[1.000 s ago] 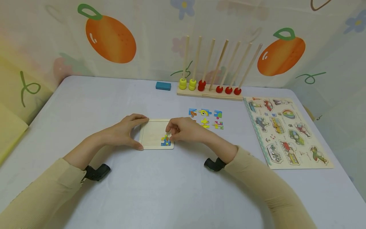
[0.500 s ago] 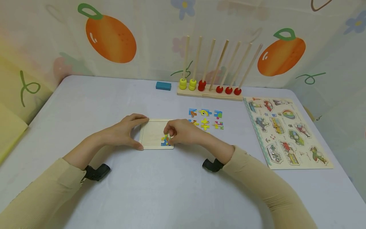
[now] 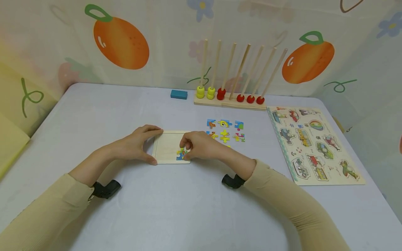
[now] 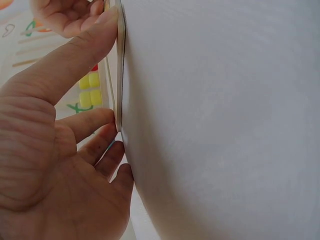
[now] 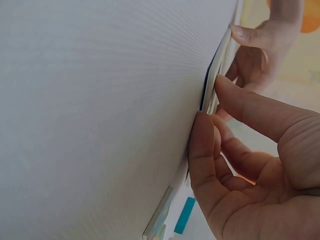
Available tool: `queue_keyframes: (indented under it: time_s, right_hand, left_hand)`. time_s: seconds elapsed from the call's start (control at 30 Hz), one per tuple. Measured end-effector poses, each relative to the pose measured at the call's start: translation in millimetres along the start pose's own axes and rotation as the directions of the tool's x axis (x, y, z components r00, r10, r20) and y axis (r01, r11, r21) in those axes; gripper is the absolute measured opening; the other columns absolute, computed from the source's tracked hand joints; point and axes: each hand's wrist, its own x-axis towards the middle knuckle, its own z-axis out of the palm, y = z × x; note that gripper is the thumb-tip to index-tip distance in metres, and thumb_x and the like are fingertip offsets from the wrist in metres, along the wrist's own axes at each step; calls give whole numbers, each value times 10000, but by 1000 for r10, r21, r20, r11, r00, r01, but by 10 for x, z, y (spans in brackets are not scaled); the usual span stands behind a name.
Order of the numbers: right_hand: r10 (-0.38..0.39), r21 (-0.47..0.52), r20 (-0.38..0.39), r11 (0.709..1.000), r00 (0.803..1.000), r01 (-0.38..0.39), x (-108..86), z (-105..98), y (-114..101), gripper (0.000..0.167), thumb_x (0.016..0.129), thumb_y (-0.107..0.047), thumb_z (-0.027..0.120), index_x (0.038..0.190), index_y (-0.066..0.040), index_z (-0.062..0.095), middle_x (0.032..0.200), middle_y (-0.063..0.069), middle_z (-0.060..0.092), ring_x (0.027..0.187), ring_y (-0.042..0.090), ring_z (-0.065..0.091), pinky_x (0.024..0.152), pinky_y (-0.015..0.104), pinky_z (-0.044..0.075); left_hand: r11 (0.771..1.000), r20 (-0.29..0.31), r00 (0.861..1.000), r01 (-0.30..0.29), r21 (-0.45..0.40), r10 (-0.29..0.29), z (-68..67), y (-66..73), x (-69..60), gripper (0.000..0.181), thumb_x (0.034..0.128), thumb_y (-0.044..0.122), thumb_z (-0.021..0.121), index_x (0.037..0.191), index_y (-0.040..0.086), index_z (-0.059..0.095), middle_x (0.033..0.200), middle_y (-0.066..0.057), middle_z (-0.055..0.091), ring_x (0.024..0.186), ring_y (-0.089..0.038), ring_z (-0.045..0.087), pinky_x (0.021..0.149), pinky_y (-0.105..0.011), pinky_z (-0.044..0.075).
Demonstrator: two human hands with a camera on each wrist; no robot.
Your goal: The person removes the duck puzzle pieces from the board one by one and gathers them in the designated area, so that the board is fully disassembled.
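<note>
A small wooden puzzle tray (image 3: 168, 144) lies on the table before me. My left hand (image 3: 137, 142) grips its left side, thumb at the near corner and a forefinger at the far corner. In the tray's near right corner is a blue, yellow and green jigsaw puzzle piece (image 3: 180, 156). My right hand (image 3: 202, 144) has its thumb on this piece, its other fingers curled above and beside it. In the right wrist view the right thumb (image 5: 240, 97) meets the tray's edge; the piece is hidden there. Several loose jigsaw pieces (image 3: 224, 133) lie beyond the right hand.
A peg stand (image 3: 230, 103) with yellow and red beads stands at the back. A blue block (image 3: 179, 94) lies left of it. A vehicle peg-puzzle board (image 3: 314, 150) lies at the right. The patterned backdrop (image 3: 169, 45) hangs behind the table.
My right hand has shifted slightly left and toward me over the tray's near right corner, uncovering more of the loose pieces. The left hand and tray stay in place.
</note>
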Motion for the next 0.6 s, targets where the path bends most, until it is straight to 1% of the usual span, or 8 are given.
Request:
queue_keyframes:
  time_s: [0.27, 0.47, 0.6]
  right_hand:
    - [5, 8, -6, 1000, 1000, -4, -16, -5, -25, 312, 796, -130, 817, 1051, -75, 645, 903, 24, 590, 829, 133, 520, 724, 186, 423]
    - [-20, 3, -22, 1000, 1000, 20, -11, -6, -30, 310, 784, -115, 825, 1030, -86, 640, 922, 29, 602, 835, 140, 537, 736, 188, 440]
    - [-29, 25, -30, 999, 999, 30, -9, -1, -29, 320, 775, -95, 829, 1018, -90, 621, 911, 28, 614, 818, 146, 549, 722, 191, 446]
  left_hand:
    - [1000, 4, 1000, 1, 5, -1, 6, -17, -6, 1011, 731, 355, 861, 1526, 27, 329, 1571, -179, 263, 1452, -405, 223, 1158, -642, 260]
    - [1000, 6, 1000, -3, 2, 3, 4, -15, -1, 1011, 729, 343, 864, 1525, 23, 329, 1569, -188, 261, 1448, -406, 223, 1159, -639, 260]
    - [1000, 3, 1000, -6, 2, 6, 3, -14, 1, 1012, 728, 350, 864, 1526, 30, 331, 1572, -181, 260, 1450, -405, 219, 1159, -640, 262]
